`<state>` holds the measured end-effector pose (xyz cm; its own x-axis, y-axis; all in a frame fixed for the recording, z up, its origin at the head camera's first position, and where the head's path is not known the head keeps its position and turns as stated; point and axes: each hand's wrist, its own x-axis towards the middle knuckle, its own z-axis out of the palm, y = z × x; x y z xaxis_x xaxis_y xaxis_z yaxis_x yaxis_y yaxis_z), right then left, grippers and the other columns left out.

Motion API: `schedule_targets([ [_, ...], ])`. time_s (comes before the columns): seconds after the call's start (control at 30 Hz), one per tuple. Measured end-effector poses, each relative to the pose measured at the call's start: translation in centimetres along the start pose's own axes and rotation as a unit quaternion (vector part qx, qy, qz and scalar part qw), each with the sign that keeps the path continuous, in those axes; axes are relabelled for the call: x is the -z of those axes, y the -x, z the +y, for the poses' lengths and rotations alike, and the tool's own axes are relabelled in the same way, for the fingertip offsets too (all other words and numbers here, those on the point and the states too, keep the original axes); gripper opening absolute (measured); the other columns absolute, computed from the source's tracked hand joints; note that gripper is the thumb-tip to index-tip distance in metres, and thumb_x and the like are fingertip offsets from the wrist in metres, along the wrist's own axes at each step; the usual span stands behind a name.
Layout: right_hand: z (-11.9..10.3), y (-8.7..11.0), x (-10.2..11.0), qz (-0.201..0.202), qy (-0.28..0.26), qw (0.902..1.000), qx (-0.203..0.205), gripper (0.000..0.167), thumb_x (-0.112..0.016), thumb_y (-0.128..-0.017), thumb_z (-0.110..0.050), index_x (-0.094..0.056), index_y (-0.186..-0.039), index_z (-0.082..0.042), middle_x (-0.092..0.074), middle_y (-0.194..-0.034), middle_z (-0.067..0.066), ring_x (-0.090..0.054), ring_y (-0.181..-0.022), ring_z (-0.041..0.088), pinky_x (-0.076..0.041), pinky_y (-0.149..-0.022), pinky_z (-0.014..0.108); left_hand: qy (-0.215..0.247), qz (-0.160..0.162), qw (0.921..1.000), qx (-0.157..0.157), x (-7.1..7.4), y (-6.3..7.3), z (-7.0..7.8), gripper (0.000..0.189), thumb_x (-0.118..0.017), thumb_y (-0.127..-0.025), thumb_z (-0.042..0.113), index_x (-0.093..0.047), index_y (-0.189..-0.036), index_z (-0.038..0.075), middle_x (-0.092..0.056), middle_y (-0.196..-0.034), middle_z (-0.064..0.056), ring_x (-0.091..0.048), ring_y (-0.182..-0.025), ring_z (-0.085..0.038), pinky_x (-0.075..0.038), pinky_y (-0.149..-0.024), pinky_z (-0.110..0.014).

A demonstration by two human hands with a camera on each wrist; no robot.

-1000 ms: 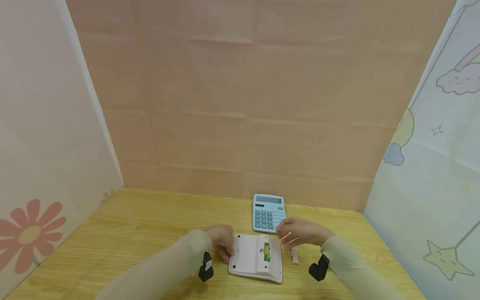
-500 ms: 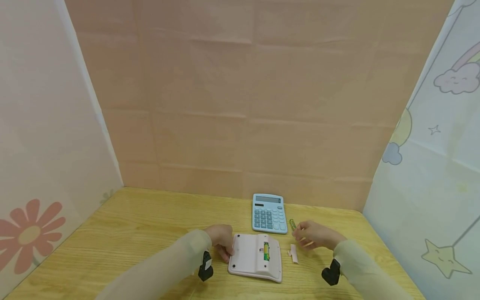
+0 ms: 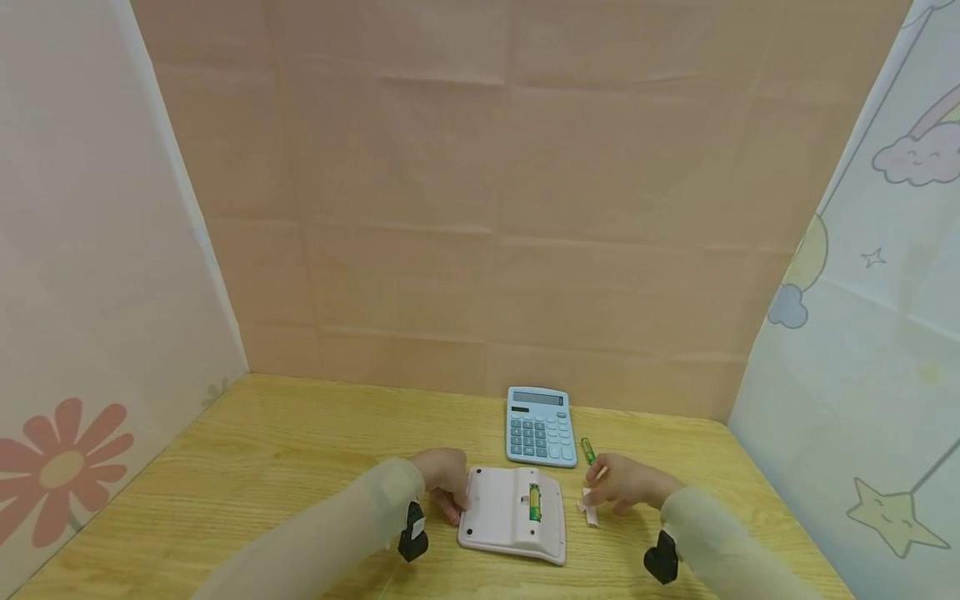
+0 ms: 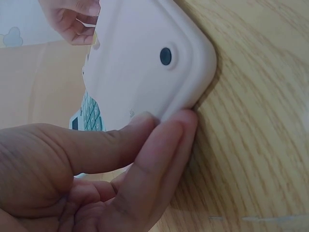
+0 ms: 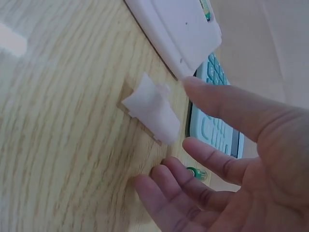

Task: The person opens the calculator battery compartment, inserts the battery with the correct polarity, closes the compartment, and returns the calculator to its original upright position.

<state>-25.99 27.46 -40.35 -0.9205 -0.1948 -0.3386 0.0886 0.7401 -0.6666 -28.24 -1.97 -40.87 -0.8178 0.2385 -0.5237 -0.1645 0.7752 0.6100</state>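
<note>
A pale pink calculator [image 3: 498,508] lies face down on the wooden table, its battery compartment uncovered with a green and yellow battery [image 3: 535,502] inside. My left hand [image 3: 444,482] pinches its left edge between thumb and fingers, as the left wrist view shows close up. To the right of the calculator, the small pink battery cover [image 5: 154,112] rests on the table. Over it hovers my right hand [image 3: 628,481], thumb and fingers spread apart with the cover between them and nothing held. Another green battery [image 5: 197,173] lies just beyond the right fingers.
Behind the pink calculator a light blue calculator [image 3: 538,425] lies face up. The wooden table [image 3: 337,442] is bounded by a peach backdrop [image 3: 480,208] at the back and patterned sheets on both sides.
My right hand has moved right from the pink calculator, left a battery on the table beside the blue calculator, then come back toward me to the battery cover. The left hand stays put.
</note>
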Motion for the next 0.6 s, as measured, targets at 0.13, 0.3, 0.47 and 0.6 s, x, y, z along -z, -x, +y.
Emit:
schedule_targets([
  [0.13,-0.3,0.1,-0.4,-0.001,0.028,0.9996,0.000,0.040,-0.080,-0.072,-0.001,-0.054,-0.102,-0.002,-0.057,-0.100,0.012,-0.054,-0.084,0.022,-0.050,-0.063,0.032,-0.002,0.000,1.0000,0.000,0.0,-0.1,0.0,0.037,-0.073,-0.082,-0.004,-0.051,-0.111,-0.012,-0.067,-0.067,-0.022,-0.072,-0.061,-0.028,-0.059,-0.060,-0.029],
  [0.3,-1.0,0.2,-0.9,-0.005,0.072,0.9973,-0.011,0.046,-0.082,-0.066,0.001,-0.055,-0.103,-0.005,-0.054,-0.102,0.013,-0.051,-0.080,0.022,-0.047,-0.063,0.031,0.002,-0.002,1.0000,0.001,0.0,-0.2,-0.1,0.042,-0.073,-0.081,-0.004,-0.050,-0.115,-0.013,-0.067,-0.066,-0.022,-0.070,-0.056,-0.026,-0.059,-0.059,-0.030],
  [0.47,-1.5,0.3,-1.2,0.003,0.127,0.9918,-0.013,0.050,-0.086,-0.063,-0.001,-0.055,-0.101,-0.006,-0.052,-0.103,0.012,-0.051,-0.088,0.025,-0.049,-0.076,0.040,0.007,-0.004,1.0000,-0.001,-0.1,-0.4,-0.2,0.050,-0.072,-0.081,-0.005,-0.046,-0.124,-0.014,-0.067,-0.067,-0.022,-0.067,-0.050,-0.022,-0.058,-0.055,-0.028],
  [0.6,-1.6,0.2,-1.4,0.012,0.156,0.9877,-0.003,0.050,-0.086,-0.061,-0.001,-0.053,-0.099,-0.007,-0.051,-0.099,0.011,-0.049,-0.087,0.025,-0.046,-0.077,0.041,0.012,-0.004,0.9999,-0.002,-0.1,-0.5,-0.2,0.053,-0.072,-0.081,-0.006,-0.045,-0.126,-0.014,-0.067,-0.069,-0.023,-0.064,-0.047,-0.020,-0.057,-0.053,-0.028],
])
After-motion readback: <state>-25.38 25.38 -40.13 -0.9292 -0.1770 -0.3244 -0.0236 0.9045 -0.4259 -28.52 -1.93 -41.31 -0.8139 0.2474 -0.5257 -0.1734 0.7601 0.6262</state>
